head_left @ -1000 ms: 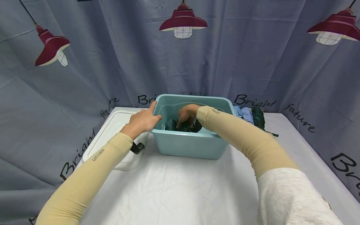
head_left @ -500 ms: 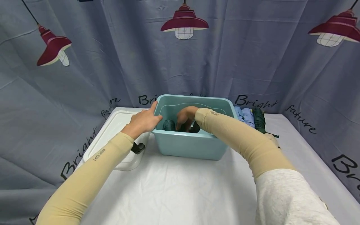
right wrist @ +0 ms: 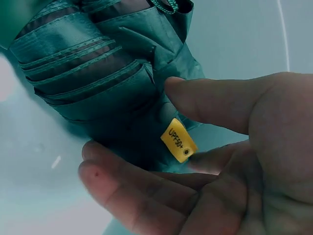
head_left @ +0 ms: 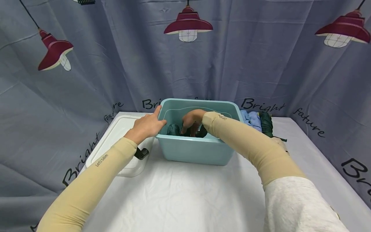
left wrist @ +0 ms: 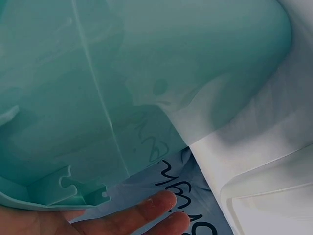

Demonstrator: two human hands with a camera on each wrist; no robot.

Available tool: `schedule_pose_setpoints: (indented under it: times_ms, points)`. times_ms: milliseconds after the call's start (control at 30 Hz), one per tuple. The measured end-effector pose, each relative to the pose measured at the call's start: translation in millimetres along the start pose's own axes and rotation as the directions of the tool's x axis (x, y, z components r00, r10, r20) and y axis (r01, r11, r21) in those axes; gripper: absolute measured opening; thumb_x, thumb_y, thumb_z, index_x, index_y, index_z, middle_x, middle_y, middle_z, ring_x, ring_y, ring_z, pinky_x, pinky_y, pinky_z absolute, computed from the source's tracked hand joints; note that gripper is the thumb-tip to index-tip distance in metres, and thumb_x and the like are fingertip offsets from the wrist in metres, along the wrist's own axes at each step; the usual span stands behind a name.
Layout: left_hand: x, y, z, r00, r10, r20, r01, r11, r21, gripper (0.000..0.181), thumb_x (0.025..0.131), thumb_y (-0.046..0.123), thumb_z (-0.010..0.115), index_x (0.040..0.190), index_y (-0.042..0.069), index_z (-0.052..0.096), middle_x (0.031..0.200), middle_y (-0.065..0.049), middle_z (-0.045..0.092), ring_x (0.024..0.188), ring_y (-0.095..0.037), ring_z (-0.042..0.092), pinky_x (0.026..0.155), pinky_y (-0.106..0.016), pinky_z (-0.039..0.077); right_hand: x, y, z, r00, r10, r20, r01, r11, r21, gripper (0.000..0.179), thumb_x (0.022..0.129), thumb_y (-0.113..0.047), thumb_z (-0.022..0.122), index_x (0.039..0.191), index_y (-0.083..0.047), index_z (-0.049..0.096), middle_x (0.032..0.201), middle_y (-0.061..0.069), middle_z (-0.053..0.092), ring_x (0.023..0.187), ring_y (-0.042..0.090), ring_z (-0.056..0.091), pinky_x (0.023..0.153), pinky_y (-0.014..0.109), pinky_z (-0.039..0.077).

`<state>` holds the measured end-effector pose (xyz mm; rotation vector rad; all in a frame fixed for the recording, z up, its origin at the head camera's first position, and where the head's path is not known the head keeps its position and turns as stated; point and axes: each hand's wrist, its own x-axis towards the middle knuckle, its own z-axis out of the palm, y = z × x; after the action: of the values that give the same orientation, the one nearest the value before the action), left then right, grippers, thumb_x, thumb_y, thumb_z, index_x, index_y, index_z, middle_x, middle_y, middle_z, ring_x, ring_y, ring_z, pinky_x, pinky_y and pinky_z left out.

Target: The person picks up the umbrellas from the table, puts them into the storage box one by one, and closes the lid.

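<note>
A light teal plastic bin [head_left: 194, 149] stands upright on the table. My left hand [head_left: 147, 125] rests on the bin's left rim, its fingers straight; the left wrist view shows two fingers [left wrist: 146, 205] stretched out beside the bin. My right hand [head_left: 192, 120] reaches down inside. In the right wrist view its thumb and fingers hold the end of a dark green folding umbrella [right wrist: 132, 117] with a yellow UPF50+ tag [right wrist: 179, 140]. Another dark green rolled bundle [head_left: 173, 130] lies left of that hand, and a dark rounded thing [head_left: 201, 131] to its right. The near wall hides the bin's floor.
A white lid [head_left: 121, 129] lies left of the bin. Light blue folded umbrellas [head_left: 255, 120] and a dark green one [head_left: 266, 124] lie to its right, partly behind my right forearm. A grey-blue curtain [head_left: 139, 64] hangs behind the white table [head_left: 185, 196].
My right hand and the dark green bundle have shifted slightly left inside the bin. A beige thing has come into sight behind my right forearm. My left hand stays on the rim.
</note>
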<state>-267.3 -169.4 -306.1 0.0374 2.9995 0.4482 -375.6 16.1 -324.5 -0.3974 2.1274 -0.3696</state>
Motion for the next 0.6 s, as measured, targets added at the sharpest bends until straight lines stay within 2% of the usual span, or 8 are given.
schedule_pose_setpoints:
  times_ms: [133,200,233,400,600]
  points:
    - [-0.8,0.0,-1.0,1.000,-0.003,0.014,0.003,1.000,0.003,0.075,0.090,0.052,0.035,0.148,0.034,-0.008,0.090,-0.009,0.062,0.071,-0.024,0.059,0.055,-0.039,0.040,-5.9,0,-1,1.000,-0.011,0.008,0.011,1.000,-0.026,0.072,0.089,-0.023,0.060,0.147,-0.006,0.020,0.143,0.015,0.037,0.096,0.029,0.065,0.071,0.035,0.049]
    - [-1.1,-0.5,-0.9,1.000,0.002,0.016,-0.002,1.000,-0.001,0.075,0.090,0.052,0.035,0.148,0.033,-0.008,0.093,-0.010,0.063,0.070,-0.025,0.059,0.054,-0.039,0.041,-8.7,0,-2,1.000,-0.011,0.004,0.011,1.000,-0.030,0.079,0.089,-0.023,0.060,0.149,-0.008,0.011,0.143,0.015,0.038,0.100,0.030,0.063,0.072,0.035,0.050]
    - [-1.2,-0.7,-1.0,1.000,0.002,0.019,-0.002,1.000,-0.006,0.075,0.090,0.052,0.035,0.148,0.034,-0.009,0.094,-0.010,0.063,0.071,-0.025,0.059,0.055,-0.039,0.041,-9.9,0,-3,1.000,-0.011,0.001,0.011,0.999,-0.041,0.079,0.090,-0.024,0.060,0.149,-0.009,0.010,0.140,0.015,0.043,0.102,0.030,0.062,0.072,0.035,0.050]
    - [-1.0,-1.2,-2.7,1.000,0.020,-0.001,-0.020,1.000,-0.011,0.075,0.090,0.052,0.035,0.148,0.034,-0.008,0.119,-0.016,0.058,0.082,-0.029,0.058,0.060,-0.041,0.041,-15.2,1,-6,1.000,-0.020,-0.010,0.020,0.998,-0.060,0.078,0.090,-0.026,0.059,0.149,-0.010,0.011,0.119,0.017,0.060,0.107,0.032,0.060,0.073,0.036,0.051]
    - [-2.3,-0.7,-3.1,1.000,0.025,-0.004,-0.025,1.000,-0.011,0.075,0.089,0.052,0.036,0.148,0.034,-0.007,0.125,-0.017,0.055,0.088,-0.030,0.058,0.063,-0.043,0.041,-21.5,3,-7,0.999,-0.033,-0.023,0.031,0.997,-0.077,0.077,0.089,-0.026,0.060,0.149,-0.011,0.014,0.121,0.018,0.057,0.106,0.031,0.060,0.075,0.037,0.052]
